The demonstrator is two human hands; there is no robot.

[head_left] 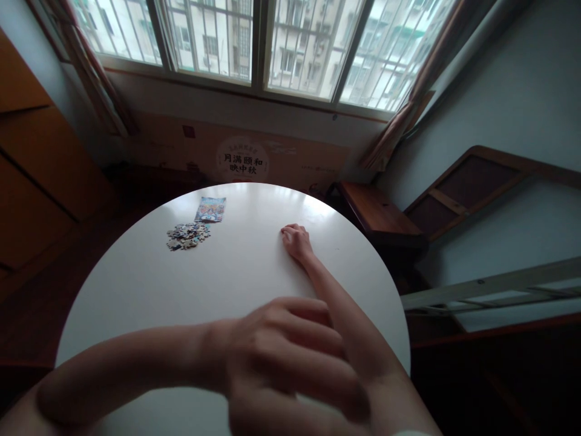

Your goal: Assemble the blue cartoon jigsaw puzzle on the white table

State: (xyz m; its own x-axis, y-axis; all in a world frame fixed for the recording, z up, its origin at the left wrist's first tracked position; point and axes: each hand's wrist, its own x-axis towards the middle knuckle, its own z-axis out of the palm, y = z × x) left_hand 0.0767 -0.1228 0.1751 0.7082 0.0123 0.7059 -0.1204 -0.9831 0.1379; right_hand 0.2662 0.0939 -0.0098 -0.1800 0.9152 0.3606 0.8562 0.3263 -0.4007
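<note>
My left hand [290,357] is large and slightly blurred in the foreground, reaching across to the right in front of my right forearm. Its fingers are half bent with gaps between them, and nothing shows in them. Whether it touches the forearm I cannot tell. Farther off, my right hand [296,241] rests on the white round table [181,290], its fingers curled closed; anything inside is hidden. A heap of loose jigsaw puzzle pieces [187,236] lies at the table's far left, apart from both hands. Against its back edge is a small colourful printed packet [211,209].
Beyond the table, a printed banner [242,158] covers the wall under barred windows [218,42]. A wooden bench or low table [379,209] stands at the right, near a metal ladder-like frame [490,287]. An orange-brown cabinet [36,157] is on the left.
</note>
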